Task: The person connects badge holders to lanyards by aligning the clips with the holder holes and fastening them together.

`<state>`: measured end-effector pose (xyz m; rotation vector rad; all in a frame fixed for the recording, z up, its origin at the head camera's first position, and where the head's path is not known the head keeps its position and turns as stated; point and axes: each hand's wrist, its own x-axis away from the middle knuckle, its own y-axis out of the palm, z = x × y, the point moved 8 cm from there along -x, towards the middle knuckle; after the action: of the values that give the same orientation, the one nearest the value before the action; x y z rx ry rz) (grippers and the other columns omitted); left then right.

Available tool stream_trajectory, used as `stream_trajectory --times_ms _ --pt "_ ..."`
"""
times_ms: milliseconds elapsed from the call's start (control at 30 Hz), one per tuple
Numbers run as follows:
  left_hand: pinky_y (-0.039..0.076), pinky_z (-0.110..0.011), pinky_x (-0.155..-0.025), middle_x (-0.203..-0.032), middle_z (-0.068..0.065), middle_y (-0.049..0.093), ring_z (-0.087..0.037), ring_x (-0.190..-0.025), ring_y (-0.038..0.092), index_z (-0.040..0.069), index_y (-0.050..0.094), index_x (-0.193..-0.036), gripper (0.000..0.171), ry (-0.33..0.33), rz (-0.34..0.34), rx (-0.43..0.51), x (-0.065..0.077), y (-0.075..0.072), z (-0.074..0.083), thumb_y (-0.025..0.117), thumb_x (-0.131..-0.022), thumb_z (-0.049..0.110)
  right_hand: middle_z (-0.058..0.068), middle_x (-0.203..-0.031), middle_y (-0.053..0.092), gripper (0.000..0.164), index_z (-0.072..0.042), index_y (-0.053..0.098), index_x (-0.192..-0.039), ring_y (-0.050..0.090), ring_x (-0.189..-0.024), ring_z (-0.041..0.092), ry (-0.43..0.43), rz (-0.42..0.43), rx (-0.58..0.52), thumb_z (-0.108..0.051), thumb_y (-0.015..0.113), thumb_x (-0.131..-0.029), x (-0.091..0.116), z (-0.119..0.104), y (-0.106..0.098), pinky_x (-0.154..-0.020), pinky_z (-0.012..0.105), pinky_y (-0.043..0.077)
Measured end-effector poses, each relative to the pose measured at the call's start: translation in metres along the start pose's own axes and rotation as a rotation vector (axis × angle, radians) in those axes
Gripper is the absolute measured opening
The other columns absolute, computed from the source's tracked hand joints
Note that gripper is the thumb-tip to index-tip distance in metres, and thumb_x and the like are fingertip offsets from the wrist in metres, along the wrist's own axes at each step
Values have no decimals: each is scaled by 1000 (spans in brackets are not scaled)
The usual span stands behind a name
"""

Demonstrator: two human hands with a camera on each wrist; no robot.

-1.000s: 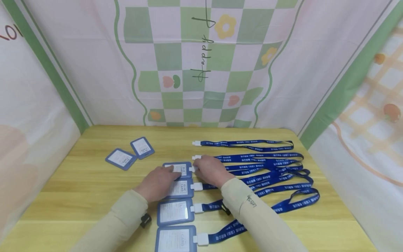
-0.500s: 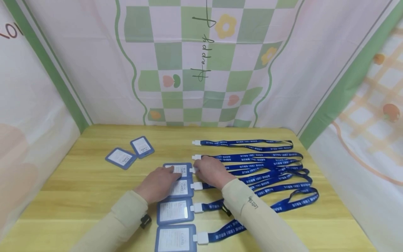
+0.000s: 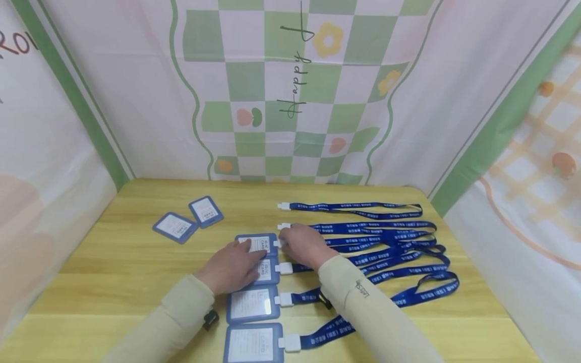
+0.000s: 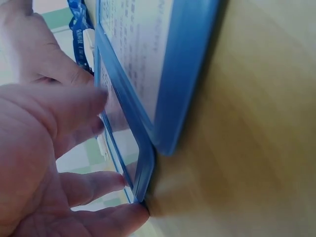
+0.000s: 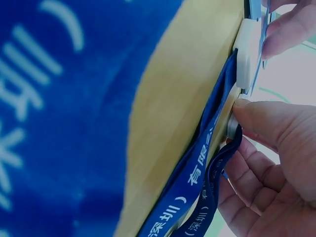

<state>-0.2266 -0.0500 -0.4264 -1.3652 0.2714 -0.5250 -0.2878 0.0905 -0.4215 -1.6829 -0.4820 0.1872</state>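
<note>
My left hand [image 3: 231, 264] lies over the farthest blue badge holder [image 3: 274, 237] of the column, thumb toward its near edge and fingers along its far edge. In the left wrist view, fingertips [image 4: 117, 180] meet this holder's far corner. My right hand [image 3: 305, 245] pinches the white clip [image 5: 232, 124] of a navy lanyard [image 5: 213, 185] between thumb and fingers, right at the holder's end. In the head view most of that clip is covered by the fingers. Nearer holders are joined to lanyards by white clips [image 3: 285, 299].
Two loose badge holders [image 3: 175, 227] lie at the far left of the wooden table [image 3: 113, 282]. Lanyards [image 3: 356, 204] with white clips stretch across the right side, some overlapping. The nearest holder [image 3: 253, 344] reaches the bottom of the head view. Printed cloth [image 3: 290, 146] hangs behind.
My left thumb has shifted slightly right across the farthest holder. The right hand stays at the clip with little visible movement.
</note>
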Motion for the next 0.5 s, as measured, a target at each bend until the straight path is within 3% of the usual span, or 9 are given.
stream_trajectory --times_ms 167,500 --pt "40 -61 -120 -160 -24 44 -46 -147 43 25 52 -155 61 11 -47 8 3 4 0 64 -100 49 3 -126 72 32 -21 70 -133 68 -116 22 2 -3 -7 -26 67 -101 -1 1 1 -102 41 58" --pt "40 -62 -119 -164 -23 37 -49 -149 37 29 49 -156 59 -4 -55 6 6 7 -1 58 -103 52 3 -127 72 32 -21 70 -133 67 -117 22 6 -2 -12 -27 67 -102 0 2 1 -101 42 58"
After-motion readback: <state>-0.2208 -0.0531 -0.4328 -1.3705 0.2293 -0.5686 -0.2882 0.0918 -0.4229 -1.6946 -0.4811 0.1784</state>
